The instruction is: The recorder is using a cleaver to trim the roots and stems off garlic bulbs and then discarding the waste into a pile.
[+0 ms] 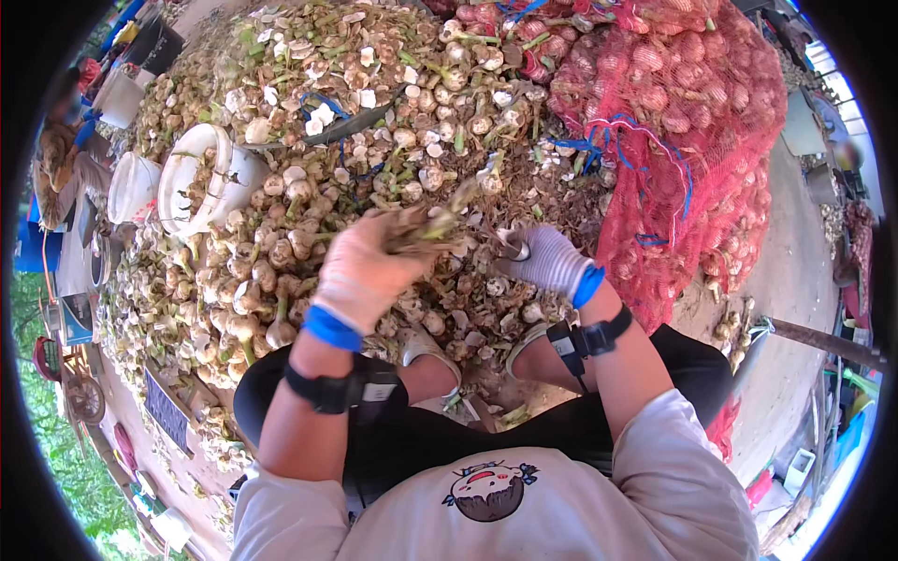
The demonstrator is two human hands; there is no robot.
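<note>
My left hand (372,270), in a pale work glove with a blue cuff, grips a bunch of dry garlic stalks and leaves (438,228) that is blurred and points up to the right. To its right, my right hand (547,259), in a striped glove, is closed around a small tool or bulb with a shiny edge; which of them cannot be told. Below both hands lies a heap of loose garlic bulbs (256,280), mixed with peelings and cut stems (484,280).
Red mesh sacks of garlic (673,105) stand at the upper right. A white bucket (189,182) lies tilted on the heap at left, beside a smaller white bucket (133,188). Another person (66,154) sits at the far left. A wooden pole (828,342) juts in from the right.
</note>
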